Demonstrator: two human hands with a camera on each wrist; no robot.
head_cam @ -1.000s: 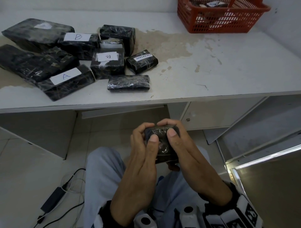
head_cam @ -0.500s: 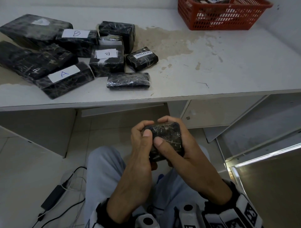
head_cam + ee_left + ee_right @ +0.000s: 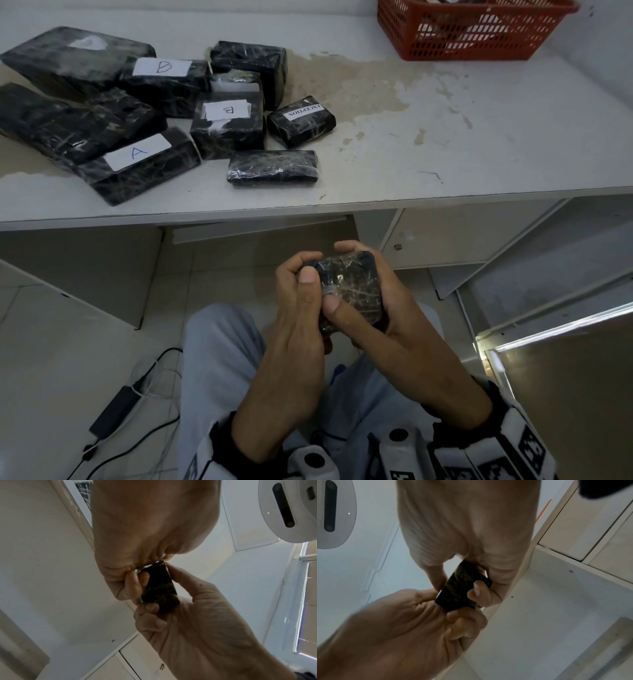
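Small black wrapped packet (image 3: 349,287) clamped between left hand (image 3: 298,308) and right hand (image 3: 387,308), near of the surface (image 3: 445,137) bearing labelled parcels (image 3: 137,116).

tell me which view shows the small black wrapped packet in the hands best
The head view: it looks down on the broad, plastic-wrapped face of the packet, held between the left hand and right hand. Both wrist views show only a dark underside from below, partly covered by the hands.
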